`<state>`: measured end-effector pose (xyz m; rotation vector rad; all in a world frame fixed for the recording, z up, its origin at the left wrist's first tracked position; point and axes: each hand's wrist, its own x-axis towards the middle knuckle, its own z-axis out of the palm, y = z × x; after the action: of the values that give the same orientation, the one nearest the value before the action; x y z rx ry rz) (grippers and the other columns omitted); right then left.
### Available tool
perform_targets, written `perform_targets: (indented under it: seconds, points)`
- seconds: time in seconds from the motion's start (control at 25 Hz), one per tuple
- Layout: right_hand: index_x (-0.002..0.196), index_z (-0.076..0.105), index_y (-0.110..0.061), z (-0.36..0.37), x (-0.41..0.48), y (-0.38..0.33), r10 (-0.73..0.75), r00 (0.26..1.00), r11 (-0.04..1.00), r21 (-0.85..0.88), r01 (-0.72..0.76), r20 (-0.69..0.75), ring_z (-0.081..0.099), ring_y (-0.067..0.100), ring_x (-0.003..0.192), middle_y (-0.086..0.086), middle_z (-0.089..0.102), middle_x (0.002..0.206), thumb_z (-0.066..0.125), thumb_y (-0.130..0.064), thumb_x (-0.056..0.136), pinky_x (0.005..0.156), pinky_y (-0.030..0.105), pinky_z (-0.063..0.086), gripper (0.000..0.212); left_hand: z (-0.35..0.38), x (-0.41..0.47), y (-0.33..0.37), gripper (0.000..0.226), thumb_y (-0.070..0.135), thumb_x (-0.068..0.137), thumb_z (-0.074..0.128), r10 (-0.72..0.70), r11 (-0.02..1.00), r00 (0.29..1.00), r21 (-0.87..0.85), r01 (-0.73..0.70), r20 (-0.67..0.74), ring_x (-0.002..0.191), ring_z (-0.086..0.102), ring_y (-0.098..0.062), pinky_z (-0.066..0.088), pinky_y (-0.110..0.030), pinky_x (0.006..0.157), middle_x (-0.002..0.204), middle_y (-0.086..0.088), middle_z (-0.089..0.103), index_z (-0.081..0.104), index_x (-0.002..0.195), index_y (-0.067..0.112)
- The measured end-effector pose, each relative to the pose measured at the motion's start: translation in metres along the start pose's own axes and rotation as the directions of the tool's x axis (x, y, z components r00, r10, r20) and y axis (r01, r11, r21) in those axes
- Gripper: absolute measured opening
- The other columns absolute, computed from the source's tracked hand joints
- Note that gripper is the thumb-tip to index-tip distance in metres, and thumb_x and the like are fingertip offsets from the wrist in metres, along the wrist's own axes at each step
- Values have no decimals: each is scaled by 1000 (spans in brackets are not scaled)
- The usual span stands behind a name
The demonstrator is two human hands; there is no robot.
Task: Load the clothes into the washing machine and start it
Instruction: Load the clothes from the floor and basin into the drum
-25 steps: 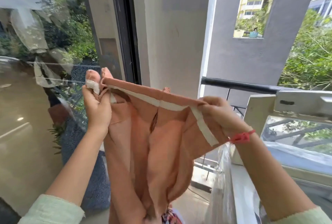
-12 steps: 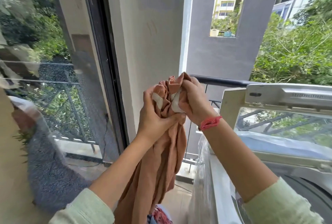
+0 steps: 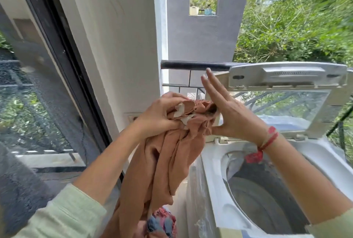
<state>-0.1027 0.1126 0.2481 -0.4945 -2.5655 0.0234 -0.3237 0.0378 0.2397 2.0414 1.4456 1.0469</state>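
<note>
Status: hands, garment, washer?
Left hand grips bunched peach garment. Right hand open, fingers straight, beside the bunch. Washer lid up, drum open, garment not yet in. Right forearm crosses the opening.

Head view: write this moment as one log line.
left hand grips peach garment; right hand open against it; washer lid up; garment outside drum

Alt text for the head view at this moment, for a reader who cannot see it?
The left hand grips a bunched peach garment beside an open top-loading washing machine, while the right hand, fingers straight, touches the bundle. The lid stands raised.
</note>
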Motion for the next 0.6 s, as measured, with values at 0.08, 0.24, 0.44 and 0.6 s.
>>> perform_targets:
  seconds: [0.08, 0.24, 0.44, 0.6]
  points:
    - [150, 12, -23, 2, -10, 6, 67, 997, 998, 2, -67, 50, 62, 27, 104, 10, 42, 144, 74, -13, 75, 79, 40, 56, 99, 27, 17, 2, 50, 18, 64, 82, 50, 995, 998, 81, -52, 26, 100, 53, -2, 43, -13, 84, 117, 3, 45, 63, 111, 18]
    - [104, 66, -17, 9, -53, 24, 127, 990, 992, 28, -125, -55, 61, 16, 69, 0, 64, 90, 69, -23, 77, 60, 31, 53, 28, 75, 35, 4, 65, 25, 56, 88, -75, 996, 995, 33, 78, -63, 81, 49, 1, 35, -5, 61, 105, 6, 40, 41, 100, 29]
    - [84, 62, -16, -18, -102, 71, 330, 940, 940, 125, -318, -87, 56, 19, 63, -6, 58, 74, 69, -21, 73, 55, 38, 48, 14, 132, 45, 17, 97, 43, 57, 86, -85, 994, 995, -73, 82, -43, 111, 40, 2, 31, -5, 88, 129, 11, 32, 26, 132, 38]
    - [78, 59, -18, -57, -151, 116, 486, 851, 865, 251, -435, -200, 56, 10, 67, -8, 59, 72, 61, -25, 74, 58, 31, 43, 8, 212, 48, 19, 125, 57, 46, 84, -397, 918, 912, -51, 393, -108, 122, 45, -15, 43, -31, 99, 140, 3, 39, 7, 142, 37]
